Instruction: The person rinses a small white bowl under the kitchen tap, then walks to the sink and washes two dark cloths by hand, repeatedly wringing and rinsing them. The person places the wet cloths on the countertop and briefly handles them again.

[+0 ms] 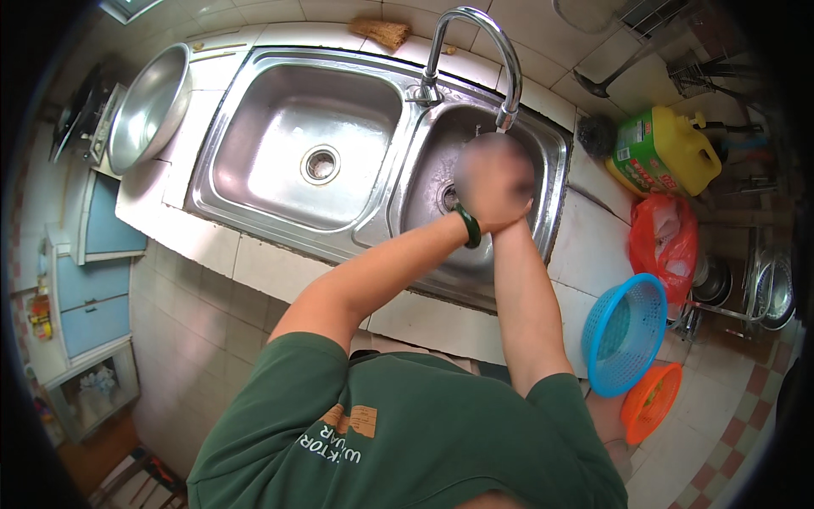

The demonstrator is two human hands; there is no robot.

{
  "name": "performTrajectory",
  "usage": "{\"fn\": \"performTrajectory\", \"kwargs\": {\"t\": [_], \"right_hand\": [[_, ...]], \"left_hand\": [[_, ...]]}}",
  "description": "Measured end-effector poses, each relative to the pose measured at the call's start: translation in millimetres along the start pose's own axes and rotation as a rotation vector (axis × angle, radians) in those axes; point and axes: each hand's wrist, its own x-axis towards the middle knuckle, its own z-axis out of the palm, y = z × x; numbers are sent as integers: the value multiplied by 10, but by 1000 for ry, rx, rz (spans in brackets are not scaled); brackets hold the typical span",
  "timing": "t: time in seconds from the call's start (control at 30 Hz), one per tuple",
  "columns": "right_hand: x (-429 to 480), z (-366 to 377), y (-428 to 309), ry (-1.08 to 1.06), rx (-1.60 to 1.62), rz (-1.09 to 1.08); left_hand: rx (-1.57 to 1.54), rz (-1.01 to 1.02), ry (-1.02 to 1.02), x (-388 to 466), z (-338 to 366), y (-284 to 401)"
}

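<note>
My left hand [497, 215] and my right hand [495, 167] are together over the small right basin [432, 159] of a stainless steel double sink. A blur covers much of both hands, so their fingers and anything between them cannot be made out. The left hand lies across the right wrist. A dark green bangle [469, 226] circles my left wrist. Directly above the hands is the spout of a chrome gooseneck faucet [510, 83]. The drain [449, 197] of this basin is partly hidden behind the hands.
Left of the hands is the larger basin [254, 153]. A metal bowl [149, 108] leans at the counter's left end. To the right are a yellow jug [683, 149], a red plastic bag [664, 248], a blue colander [626, 334] and an orange basket [652, 402].
</note>
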Motion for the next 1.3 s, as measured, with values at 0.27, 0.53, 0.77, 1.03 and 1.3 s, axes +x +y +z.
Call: {"fn": "performTrajectory", "kwargs": {"t": [0.27, 0.53, 0.77, 1.03, 1.3], "right_hand": [[86, 646, 245, 414, -226, 81], [254, 198, -226, 52, -171, 205], [210, -29, 139, 23, -77, -39], [44, 514, 79, 419, -234, 40], [-87, 354, -28, -84, -109, 138]], "left_hand": [[-284, -575, 62, 750, -17, -869], [-455, -119, 50, 35, 69, -319], [-25, -101, -71, 406, 62, -417], [-336, -357, 153, 335, 122, -777], [85, -21, -249, 136, 41, -67]]}}
